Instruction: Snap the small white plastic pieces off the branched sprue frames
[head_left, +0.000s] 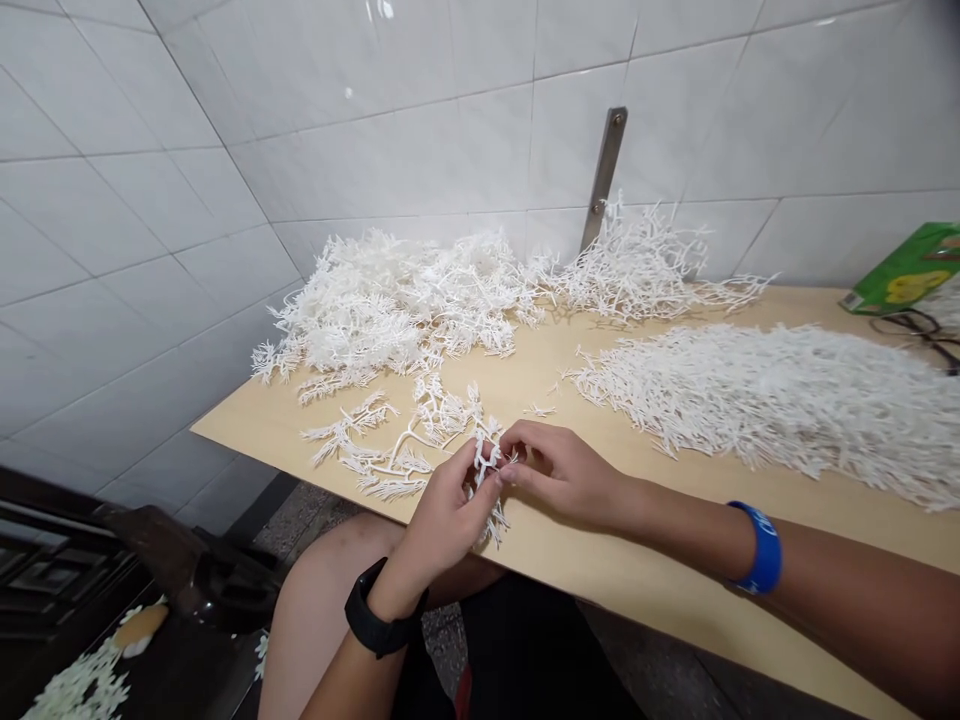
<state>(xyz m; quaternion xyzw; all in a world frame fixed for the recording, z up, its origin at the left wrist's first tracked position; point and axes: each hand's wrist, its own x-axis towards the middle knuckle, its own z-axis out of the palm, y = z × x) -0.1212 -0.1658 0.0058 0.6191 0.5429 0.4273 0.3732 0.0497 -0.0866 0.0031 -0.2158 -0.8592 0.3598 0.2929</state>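
Observation:
Near the front edge of the tan board (577,555), my left hand (450,505) is closed on a white branched plastic sprig (487,455), with a black band on that wrist. Touching the same sprig from the right, my right hand (559,470) pinches a small tip of it between thumb and fingers; a blue wristband (757,548) is on that arm. Part of the sprig hangs below my left fingers. Just left of my hands lie loose white branches (390,455) on the board.
A large heap of white branches (397,300) lies at the back left, a thinner pile (637,265) beside a metal bracket (604,175). On the right spreads a long white pile (787,400), with a green box (904,270) behind it. Tiled walls bound the back and left.

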